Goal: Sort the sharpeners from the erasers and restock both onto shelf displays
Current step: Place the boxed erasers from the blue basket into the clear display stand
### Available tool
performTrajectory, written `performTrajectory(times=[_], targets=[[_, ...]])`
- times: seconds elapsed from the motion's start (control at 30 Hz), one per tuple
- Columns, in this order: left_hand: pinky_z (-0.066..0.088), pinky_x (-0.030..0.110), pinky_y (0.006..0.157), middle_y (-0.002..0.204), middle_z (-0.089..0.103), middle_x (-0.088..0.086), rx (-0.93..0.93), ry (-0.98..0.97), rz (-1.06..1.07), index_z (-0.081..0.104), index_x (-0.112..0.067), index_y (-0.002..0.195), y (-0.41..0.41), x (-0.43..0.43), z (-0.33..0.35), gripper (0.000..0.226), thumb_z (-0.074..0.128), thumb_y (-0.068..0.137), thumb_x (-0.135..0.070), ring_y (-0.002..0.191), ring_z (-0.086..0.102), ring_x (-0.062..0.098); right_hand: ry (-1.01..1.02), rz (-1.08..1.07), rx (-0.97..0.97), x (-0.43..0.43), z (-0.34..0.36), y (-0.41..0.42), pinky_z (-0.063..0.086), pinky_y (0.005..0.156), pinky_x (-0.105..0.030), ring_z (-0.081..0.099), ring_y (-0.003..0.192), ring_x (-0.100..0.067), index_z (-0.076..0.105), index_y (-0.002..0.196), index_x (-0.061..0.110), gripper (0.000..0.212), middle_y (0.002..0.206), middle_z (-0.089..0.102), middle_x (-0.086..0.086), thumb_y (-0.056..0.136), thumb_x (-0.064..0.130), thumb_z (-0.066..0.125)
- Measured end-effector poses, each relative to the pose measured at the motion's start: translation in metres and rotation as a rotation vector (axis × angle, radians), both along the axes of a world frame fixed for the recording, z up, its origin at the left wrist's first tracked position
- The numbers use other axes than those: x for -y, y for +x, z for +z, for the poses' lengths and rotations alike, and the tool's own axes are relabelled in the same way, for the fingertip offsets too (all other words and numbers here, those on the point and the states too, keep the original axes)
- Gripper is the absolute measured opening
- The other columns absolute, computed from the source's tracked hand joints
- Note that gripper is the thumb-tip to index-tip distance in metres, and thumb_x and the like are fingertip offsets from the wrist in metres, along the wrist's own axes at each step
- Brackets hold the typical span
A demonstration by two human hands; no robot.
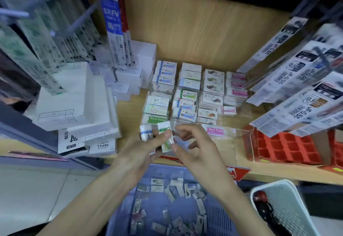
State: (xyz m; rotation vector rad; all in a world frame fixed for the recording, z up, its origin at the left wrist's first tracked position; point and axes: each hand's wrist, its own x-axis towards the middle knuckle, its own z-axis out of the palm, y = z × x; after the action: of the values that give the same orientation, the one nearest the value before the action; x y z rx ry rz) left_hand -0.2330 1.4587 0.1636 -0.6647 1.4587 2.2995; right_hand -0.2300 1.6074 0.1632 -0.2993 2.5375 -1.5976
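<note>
Left hand: the left hand (141, 152) reaches up from the lower left with the forearm bare, its thumb laid across a green-banded eraser (164, 137) and its fingers curled behind it; a blue-banded eraser (146, 133) sits in the same grasp, just to the left
Right hand: the right hand (200, 148) comes in from the lower right, fingers bent and spread, thumb tip against the lower end of the green-banded eraser; motion blur hides whether it really grips
Hands together: close, meeting over the front edge of the wooden shelf (128, 109)
Held erasers: small white blocks in glossy clear wrap, each with a coloured paper band, held upright and slightly tilted
Display: a clear acrylic display (239, 132) on the shelf just behind the hands, its compartments packed with rows of small boxed erasers (185, 90) printed in blue, green and pink
Blue basket: a blue basket (222, 217) of slotted plastic sits below the forearms, with loose wrapped erasers (157, 187) scattered flat over its floor
White basket: a white basket (289, 198) of perforated plastic at lower right holds dark red and black items, too blurred to name
Left of shelf: stacked white boxes (74, 102), matte card, square-edged
Right of shelf: a red cardboard tray (284, 146) divided into cells, with hanging refill packs (297, 90) above it
</note>
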Motion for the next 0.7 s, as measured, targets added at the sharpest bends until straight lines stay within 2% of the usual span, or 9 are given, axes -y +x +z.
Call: performTrajectory(times=[0.13, 0.3, 0.4, 0.47, 0.6, 0.63, 0.7], targets=[[0.053, 0.021, 0.059, 0.111, 0.068, 0.017, 0.022, -0.016, 0.035, 0.057, -0.002, 0.122, -0.002, -0.008, 0.001, 0.077, 0.08, 0.052, -0.023, 0.085, 0.069, 0.016, 0.051, -0.059, -0.03, 0.003, 0.0, 0.007, 0.036, 0.08, -0.007, 0.051, 0.098, 0.001, 0.054, 0.106, 0.025, 0.035, 0.101, 0.056, 0.009, 0.079, 0.024, 0.076], [0.054, 0.022, 0.06, 0.112, 0.067, 0.019, -0.039, 0.019, 0.039, 0.061, -0.001, 0.115, -0.007, -0.018, 0.003, 0.056, 0.075, 0.061, -0.012, 0.081, 0.07, 0.014, 0.109, -0.124, -0.134, 0.002, -0.001, 0.003, 0.038, 0.08, -0.007, 0.052, 0.095, 0.0, 0.056, 0.107, 0.021, 0.032, 0.102, 0.059, 0.006, 0.08, 0.017, 0.073], [0.056, 0.025, 0.063, 0.106, 0.069, 0.014, -0.046, 0.008, 0.038, 0.064, -0.009, 0.107, -0.01, -0.019, -0.002, 0.048, 0.076, 0.06, -0.013, 0.082, 0.07, 0.016, 0.184, -0.104, -0.164, 0.002, -0.003, 0.002, 0.038, 0.082, -0.006, 0.05, 0.095, 0.001, 0.056, 0.111, 0.017, 0.032, 0.105, 0.051, 0.008, 0.082, 0.017, 0.071], [0.056, 0.024, 0.061, 0.099, 0.072, 0.01, -0.044, 0.03, 0.042, 0.065, -0.011, 0.102, -0.012, -0.02, -0.003, 0.04, 0.074, 0.063, -0.013, 0.08, 0.071, 0.017, 0.239, -0.097, -0.218, 0.002, -0.003, -0.002, 0.036, 0.077, -0.001, 0.047, 0.089, 0.002, 0.059, 0.11, 0.016, 0.031, 0.101, 0.045, 0.009, 0.081, 0.011, 0.069], [0.057, 0.022, 0.068, 0.096, 0.074, 0.01, -0.03, 0.076, 0.043, 0.067, -0.002, 0.099, -0.017, -0.017, 0.0, 0.036, 0.063, 0.075, -0.029, 0.086, 0.072, 0.019, 0.304, -0.156, -0.232, -0.013, 0.003, -0.039, 0.037, 0.068, -0.003, 0.046, 0.075, 0.0, 0.058, 0.118, 0.009, 0.038, 0.098, 0.045, 0.005, 0.081, 0.005, 0.064], [0.057, 0.02, 0.065, 0.091, 0.074, 0.006, -0.011, 0.068, 0.043, 0.068, -0.003, 0.098, -0.019, -0.015, 0.0, 0.039, 0.06, 0.077, -0.035, 0.081, 0.072, 0.017, 0.318, -0.173, -0.243, -0.019, 0.004, -0.053, 0.038, 0.068, -0.004, 0.047, 0.078, 0.0, 0.053, 0.124, 0.008, 0.043, 0.1, 0.048, 0.003, 0.082, 0.005, 0.064], [0.047, 0.016, 0.045, 0.074, 0.066, -0.002, 0.042, 0.064, 0.029, 0.072, -0.007, 0.094, -0.021, -0.012, 0.002, 0.045, 0.056, 0.077, -0.046, 0.053, 0.06, 0.008, 0.345, -0.156, -0.251, -0.027, 0.004, -0.083, 0.036, 0.072, -0.006, 0.049, 0.089, -0.006, 0.043, 0.132, 0.007, 0.05, 0.107, 0.053, 0.001, 0.086, 0.007, 0.063]])
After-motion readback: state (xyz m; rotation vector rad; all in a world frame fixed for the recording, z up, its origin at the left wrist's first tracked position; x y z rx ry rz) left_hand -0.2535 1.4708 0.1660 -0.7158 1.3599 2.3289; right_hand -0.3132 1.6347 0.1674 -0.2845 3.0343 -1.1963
